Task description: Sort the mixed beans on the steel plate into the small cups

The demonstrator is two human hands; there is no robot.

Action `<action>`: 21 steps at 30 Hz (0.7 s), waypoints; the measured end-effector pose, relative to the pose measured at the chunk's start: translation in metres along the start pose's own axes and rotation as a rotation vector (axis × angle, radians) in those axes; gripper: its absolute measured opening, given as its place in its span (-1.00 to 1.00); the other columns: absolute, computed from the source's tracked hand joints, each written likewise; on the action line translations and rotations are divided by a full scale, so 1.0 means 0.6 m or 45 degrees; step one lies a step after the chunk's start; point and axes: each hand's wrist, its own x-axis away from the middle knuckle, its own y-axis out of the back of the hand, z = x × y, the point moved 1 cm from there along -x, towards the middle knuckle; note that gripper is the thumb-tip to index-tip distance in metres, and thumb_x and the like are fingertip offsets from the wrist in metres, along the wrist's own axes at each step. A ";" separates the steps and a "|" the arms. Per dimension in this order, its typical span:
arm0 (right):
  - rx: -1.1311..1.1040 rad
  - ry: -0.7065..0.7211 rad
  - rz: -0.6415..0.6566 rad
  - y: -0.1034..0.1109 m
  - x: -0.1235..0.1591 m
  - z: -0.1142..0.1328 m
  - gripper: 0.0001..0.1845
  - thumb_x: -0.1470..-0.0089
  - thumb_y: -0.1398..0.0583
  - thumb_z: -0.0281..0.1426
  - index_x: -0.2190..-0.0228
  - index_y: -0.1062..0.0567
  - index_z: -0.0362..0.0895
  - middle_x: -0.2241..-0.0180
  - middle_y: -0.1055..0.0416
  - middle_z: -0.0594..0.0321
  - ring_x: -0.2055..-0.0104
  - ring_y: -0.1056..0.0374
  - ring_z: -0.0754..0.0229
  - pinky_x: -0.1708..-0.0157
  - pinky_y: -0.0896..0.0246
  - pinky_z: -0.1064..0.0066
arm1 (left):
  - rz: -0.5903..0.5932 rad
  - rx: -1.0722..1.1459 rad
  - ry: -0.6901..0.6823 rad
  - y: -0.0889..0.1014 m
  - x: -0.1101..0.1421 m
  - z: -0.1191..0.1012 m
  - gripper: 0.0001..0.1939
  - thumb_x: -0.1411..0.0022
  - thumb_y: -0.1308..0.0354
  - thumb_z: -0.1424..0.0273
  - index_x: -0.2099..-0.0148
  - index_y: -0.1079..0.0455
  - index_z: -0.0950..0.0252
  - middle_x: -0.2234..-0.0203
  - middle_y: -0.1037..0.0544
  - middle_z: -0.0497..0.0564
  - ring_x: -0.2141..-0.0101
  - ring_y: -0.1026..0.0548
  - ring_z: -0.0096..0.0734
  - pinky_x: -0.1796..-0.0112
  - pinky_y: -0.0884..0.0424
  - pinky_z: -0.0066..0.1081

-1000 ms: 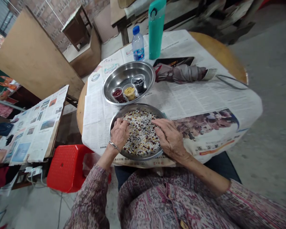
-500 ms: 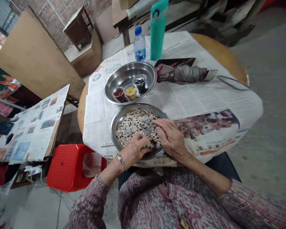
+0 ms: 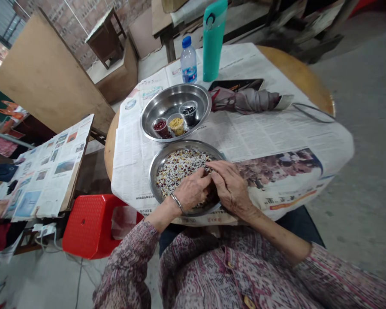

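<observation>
Fingers [image 3: 203, 177] curled, the left hand [image 3: 191, 192] sits in the mixed grains [image 3: 175, 169], any grip hidden; the right hand [image 3: 233, 189] lies half-open beside it. Both are inside the steel plate [image 3: 186, 143]. Beyond the plate stand a steel basin [image 3: 154, 103] holding three cups [image 3: 176, 125], an umbrella [image 3: 244, 101], a bottle [image 3: 188, 64] and a flask [image 3: 213, 43].

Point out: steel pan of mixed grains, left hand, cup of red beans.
steel pan of mixed grains [image 3: 183, 143], head view, far rim
left hand [image 3: 193, 191], head view, back of the hand
cup of red beans [image 3: 163, 134], head view, front wall
</observation>
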 end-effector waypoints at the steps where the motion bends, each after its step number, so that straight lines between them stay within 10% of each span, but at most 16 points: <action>1: 0.003 0.001 -0.002 0.000 0.000 0.000 -0.66 -0.28 -0.01 -0.39 0.00 -0.46 -0.12 0.06 -0.48 0.05 -0.05 -0.33 0.02 -0.10 -0.25 0.04 | -0.034 -0.013 0.017 0.004 0.000 0.005 -0.80 -0.31 0.00 0.51 0.05 -0.35 0.29 0.09 -0.36 0.09 0.16 -0.45 -0.33 0.12 -0.49 -0.34; 11: -0.003 -0.018 -0.002 0.002 -0.003 0.003 -0.67 -0.28 -0.03 -0.38 0.00 -0.46 -0.09 0.06 -0.49 0.07 -0.04 -0.34 0.02 -0.09 -0.27 0.04 | -0.504 -0.127 0.360 0.038 0.025 0.068 -0.81 -0.32 -0.05 0.52 0.05 -0.38 0.25 0.08 -0.37 0.07 0.07 -0.40 -0.32 -0.01 -0.40 -0.31; 21: -0.013 -0.011 -0.001 0.000 -0.002 0.001 -0.66 -0.28 -0.02 -0.37 0.00 -0.46 -0.10 0.05 -0.49 0.06 -0.05 -0.34 0.02 -0.10 -0.26 0.03 | -0.275 -0.279 0.132 0.010 -0.004 0.022 -0.49 -0.28 -0.14 0.10 -0.21 -0.27 0.14 -0.17 -0.27 0.11 -0.08 -0.25 -0.05 -0.05 -0.30 -0.09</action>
